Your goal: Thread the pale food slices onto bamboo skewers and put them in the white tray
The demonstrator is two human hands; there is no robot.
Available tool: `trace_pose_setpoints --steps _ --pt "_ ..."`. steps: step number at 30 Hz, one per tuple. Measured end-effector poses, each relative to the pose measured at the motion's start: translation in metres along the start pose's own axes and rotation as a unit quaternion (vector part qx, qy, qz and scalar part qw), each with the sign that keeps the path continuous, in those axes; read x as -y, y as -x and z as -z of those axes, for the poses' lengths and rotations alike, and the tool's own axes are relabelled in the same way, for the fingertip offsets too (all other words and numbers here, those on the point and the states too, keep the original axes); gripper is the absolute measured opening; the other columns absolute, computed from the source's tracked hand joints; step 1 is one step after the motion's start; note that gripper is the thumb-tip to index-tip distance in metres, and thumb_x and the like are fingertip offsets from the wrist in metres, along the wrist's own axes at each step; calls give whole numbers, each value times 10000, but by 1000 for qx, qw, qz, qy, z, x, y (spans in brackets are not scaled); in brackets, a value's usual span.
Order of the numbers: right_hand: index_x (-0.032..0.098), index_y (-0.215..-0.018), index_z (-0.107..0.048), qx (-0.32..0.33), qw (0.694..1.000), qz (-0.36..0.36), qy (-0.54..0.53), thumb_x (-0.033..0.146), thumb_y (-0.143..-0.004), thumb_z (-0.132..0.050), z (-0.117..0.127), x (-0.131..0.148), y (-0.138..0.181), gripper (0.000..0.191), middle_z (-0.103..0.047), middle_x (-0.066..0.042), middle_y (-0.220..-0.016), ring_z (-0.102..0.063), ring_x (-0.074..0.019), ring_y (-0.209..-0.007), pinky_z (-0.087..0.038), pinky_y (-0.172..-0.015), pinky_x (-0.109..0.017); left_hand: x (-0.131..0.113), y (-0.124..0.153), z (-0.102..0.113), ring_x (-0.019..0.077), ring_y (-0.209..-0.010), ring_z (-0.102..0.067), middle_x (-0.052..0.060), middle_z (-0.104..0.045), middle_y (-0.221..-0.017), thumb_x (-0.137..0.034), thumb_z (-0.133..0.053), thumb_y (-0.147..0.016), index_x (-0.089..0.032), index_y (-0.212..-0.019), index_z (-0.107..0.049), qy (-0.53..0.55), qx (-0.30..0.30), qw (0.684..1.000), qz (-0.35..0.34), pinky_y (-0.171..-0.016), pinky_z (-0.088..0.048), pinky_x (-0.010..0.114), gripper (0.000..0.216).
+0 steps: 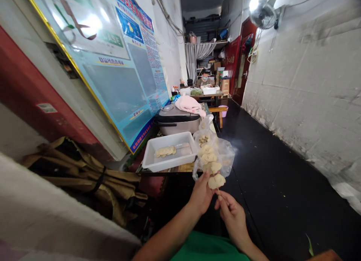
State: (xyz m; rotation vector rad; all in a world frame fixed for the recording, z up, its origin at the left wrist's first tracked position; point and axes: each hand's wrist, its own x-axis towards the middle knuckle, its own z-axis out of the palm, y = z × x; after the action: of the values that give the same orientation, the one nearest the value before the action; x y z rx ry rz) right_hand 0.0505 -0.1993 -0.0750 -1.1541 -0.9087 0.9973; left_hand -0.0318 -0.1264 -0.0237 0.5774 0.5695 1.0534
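1. Tray (160,144): white, on table (186,167); loose slices (166,152) inside lie in an overlapping row, prob. so they keep flat & tidy.
2. Grey box (180,122) w/ pink cloth (188,104) on top: behind tray, prob. to leave the near side free for hands.
3. LH (202,191): front-right of tray, fingers lightly closed on the skewered slices (216,182), prob. steadying them vs. the stick (219,192).
4. Clear bag (227,150): just right of tray, more slices in it, prob. parked there for easy reach.
5. Skewered slices, front-right of tray: pale yellow, thin, roundish, edges uneven, fanned & overlapping; exact no. on stick can't tell.
6. RH (232,212): farther front-right of tray, pinching stick's near end b/w thumb & fingers, prob. for angle control.
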Motion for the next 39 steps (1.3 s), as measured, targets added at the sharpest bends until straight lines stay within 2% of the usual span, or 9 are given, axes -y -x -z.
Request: trace_pose_setpoints --steps 2,7,14,17,23,31,39 --pt "146 -1014 -662 6 1000 -6 5 454 -802 -599 0 0 3 379 -521 36 -583 -329 -60 -410 -246 -371 -182 -8 -5 -1 163 -768 -644 98 -683 -935 -362 -700 -724 -121 -979 -641 12 -14 1000 -24 -703 -509 269 356" --pt "145 -1012 -658 23 1000 -18 7 467 -806 -588 -2 0 6 389 -513 39 -577 -317 -59 -404 -242 -375 -186 -13 -10 -2 157 -671 -644 86 -685 -858 -260 -774 -639 -93 -885 -643 19 -68 997 -29 -664 -520 287 325" --pt "147 -1012 -667 21 999 -5 28 451 -818 -575 0 -5 5 372 -512 31 -587 -337 -74 -431 -259 -379 -187 -8 -9 -4 173 -606 -644 92 -679 -787 -277 -793 -610 -83 -865 -637 16 -147 988 -49 -578 -528 295 357" --pt "146 -1019 -670 17 999 4 36 434 -821 -576 1 -7 5 362 -519 28 -590 -351 -79 -441 -270 -382 -186 -9 -9 -4 179 -617 -648 106 -680 -778 -308 -782 -626 -74 -865 -639 15 -154 987 -48 -584 -533 299 364" --pt "140 -1012 -678 18 998 10 53 427 -832 -565 0 -5 3 358 -530 21 -594 -386 -92 -464 -316 -409 -195 -5 -12 -3 160 -585 -634 88 -675 -736 -255 -801 -597 -63 -851 -643 11 -149 987 -63 -556 -529 279 355" --pt "139 -1013 -688 7 999 18 51 446 -815 -582 0 -7 1 380 -549 14 -590 -408 -97 -450 -327 -389 -195 -2 -15 -7 162 -577 -635 78 -676 -754 -258 -802 -590 -87 -851 -646 4 -182 981 -74 -546 -528 288 348" --pt "140 -994 -700 -16 998 30 56 415 -810 -592 1 -9 -2 348 -573 3 -611 -447 -113 -477 -356 -420 -209 15 -12 -5 173 -651 -653 89 -689 -782 -253 -788 -612 -89 -803 -656 -2 -178 981 -78 -630 -542 295 285"
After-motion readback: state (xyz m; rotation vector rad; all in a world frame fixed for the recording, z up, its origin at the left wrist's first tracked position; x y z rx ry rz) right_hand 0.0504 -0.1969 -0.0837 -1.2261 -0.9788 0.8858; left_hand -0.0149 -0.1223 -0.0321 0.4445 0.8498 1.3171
